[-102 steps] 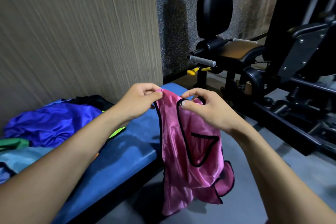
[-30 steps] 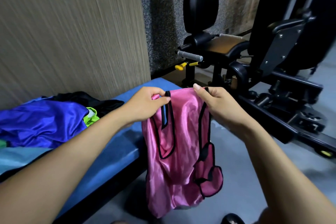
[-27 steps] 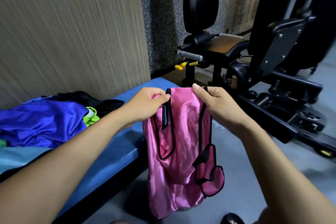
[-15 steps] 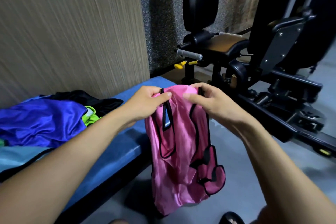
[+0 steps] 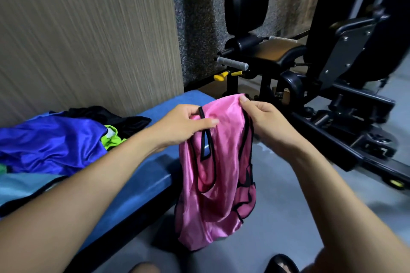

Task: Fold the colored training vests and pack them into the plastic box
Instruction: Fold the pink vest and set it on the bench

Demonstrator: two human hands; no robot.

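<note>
Pink vest [image 5: 218,175]: we see it hanging in the air at about 6 o'clock from the two hands, just off the right end of the table; its black-trimmed edges fall in loose folds and the lower hem is crumpled.
Left hand [image 5: 185,125]: it pinches the upper left part of the pink vest, thumb on top of the cloth and fingers curled behind it, beside a black strap loop.
Right hand [image 5: 265,118]: it grips the upper right corner of the same vest, thumb pressed on the top edge (the other fingers are curled under the cloth).
Table [image 5: 153,175]: a blue padded surface, running from 9 o'clock toward the middle of the view, along a wood-grain wall [image 5: 88,35].
Blue vest [image 5: 51,142]: it lies crumpled on the table at 9 o'clock, well apart from the pink one.
Green vest [image 5: 112,137]: only a small part shows, just beside the blue vest.
Black cloth [image 5: 115,117]: behind the green vest, against the wall.
Gym machine [image 5: 328,73]: black frame and pads at 2 o'clock, standing on the grey floor [image 5: 277,217].
Plastic box: we cannot see it in this view.
</note>
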